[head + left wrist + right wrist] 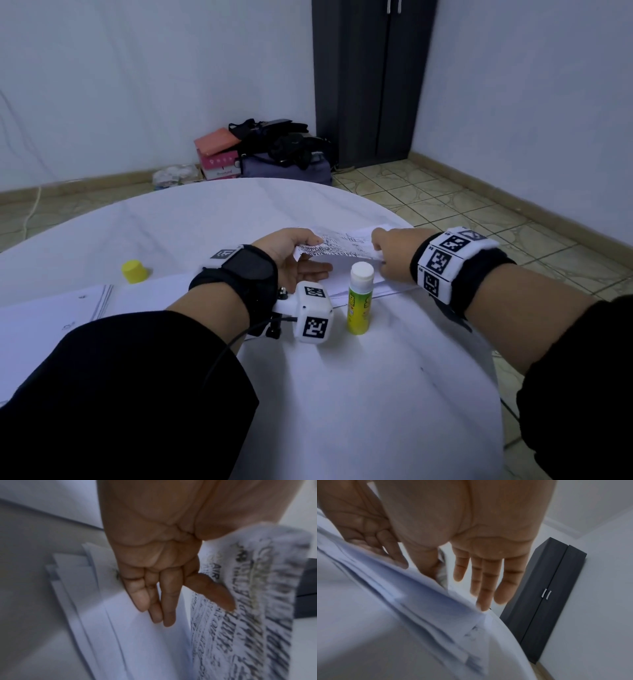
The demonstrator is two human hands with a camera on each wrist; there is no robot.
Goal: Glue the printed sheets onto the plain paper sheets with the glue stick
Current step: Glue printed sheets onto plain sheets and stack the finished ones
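Nearest, an uncapped glue stick [360, 298] stands upright on the white surface [359, 394] before both hands, the left hand [294, 251] pinching the lifted printed sheet [342, 244], the right hand [394, 253] flat-fingered on plain paper [342, 274], a yellow cap [133, 271] leftward, bags [284, 150] and a dark cupboard [373, 78] beyond.

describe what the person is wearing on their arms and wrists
Both arms have black sleeves pushed up the forearm. The left wrist wears a black strap with a white camera block bearing square black-and-white markers and a black cable. The right wrist wears a white marker band on black.
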